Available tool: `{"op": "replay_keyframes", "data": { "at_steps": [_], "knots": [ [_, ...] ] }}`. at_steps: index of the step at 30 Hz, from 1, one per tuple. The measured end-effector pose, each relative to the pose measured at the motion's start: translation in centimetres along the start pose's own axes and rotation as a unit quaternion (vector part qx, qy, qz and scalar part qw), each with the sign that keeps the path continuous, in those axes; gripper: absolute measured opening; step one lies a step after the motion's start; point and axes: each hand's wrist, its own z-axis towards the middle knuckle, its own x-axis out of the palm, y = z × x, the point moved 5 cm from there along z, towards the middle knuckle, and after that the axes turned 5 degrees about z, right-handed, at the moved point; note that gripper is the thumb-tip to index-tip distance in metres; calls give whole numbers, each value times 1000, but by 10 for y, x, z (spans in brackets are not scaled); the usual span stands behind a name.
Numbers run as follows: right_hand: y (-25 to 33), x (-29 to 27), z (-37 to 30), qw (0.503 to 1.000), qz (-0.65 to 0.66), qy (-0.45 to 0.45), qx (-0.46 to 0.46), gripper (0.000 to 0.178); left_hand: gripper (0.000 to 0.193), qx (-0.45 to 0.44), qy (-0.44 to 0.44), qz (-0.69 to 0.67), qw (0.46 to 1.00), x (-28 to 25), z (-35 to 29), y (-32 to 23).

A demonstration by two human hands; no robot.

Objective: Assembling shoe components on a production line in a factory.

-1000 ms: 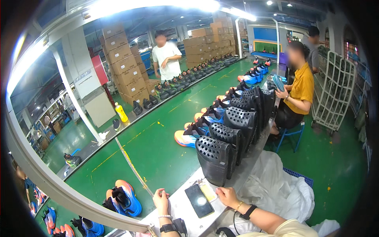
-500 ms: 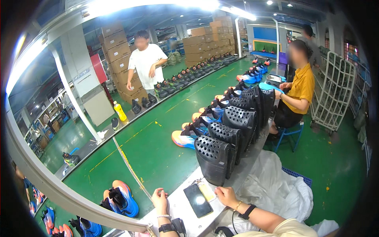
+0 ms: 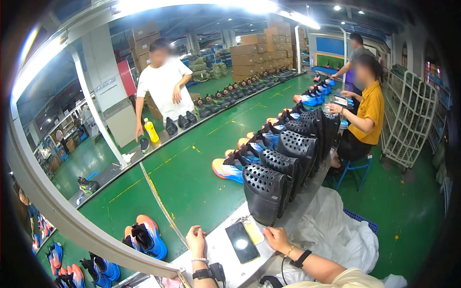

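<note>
My left hand (image 3: 195,238) rests at the edge of the white tabletop (image 3: 221,269), its fingers loosely curled with nothing visible in them. Closed in a fist, my right hand (image 3: 275,237) lies beside a yellow card (image 3: 254,232) and seems to hold nothing. Between both hands is a dark smartphone (image 3: 241,243), screen up with a light glaring off it. Just beyond my right hand stands a row of black moulded pieces (image 3: 265,187) pierced with round holes.
Blue and orange sneakers (image 3: 228,169) line the green conveyor belt (image 3: 192,180); another pair (image 3: 146,238) sits left. Across it, a person in white (image 3: 165,86) stands near a yellow bottle (image 3: 151,130) and dark shoes (image 3: 206,108). A person in yellow (image 3: 367,110) sits right, near white fabric (image 3: 331,230).
The person in white has stepped left and reached down to a dark shoe by the bottle. On the right, another worker now reaches toward the far sneakers. My hands have barely moved.
</note>
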Motion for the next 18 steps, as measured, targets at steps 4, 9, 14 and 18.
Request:
{"op": "replay_keyframes", "data": {
  "at_steps": [4, 9, 14, 18],
  "knots": [
    [4, 1, 1, 1000, -3, 4, -6, 28, 14, 2, -4, 29, 1000, -1, 3, 7],
    [3, 0, 1, 1000, -6, 8, 11, 29, 14, 8, -10, 34, 999, -1, 0, 1],
    [2, 0, 1, 1000, -11, 8, 7, 30, 14, 3, -9, 43, 999, -1, -3, -6],
    [3, 0, 2, 1000, -13, 8, 11, 31, 14, 6, -13, 49, 999, -2, 0, 1]
  ]
}}
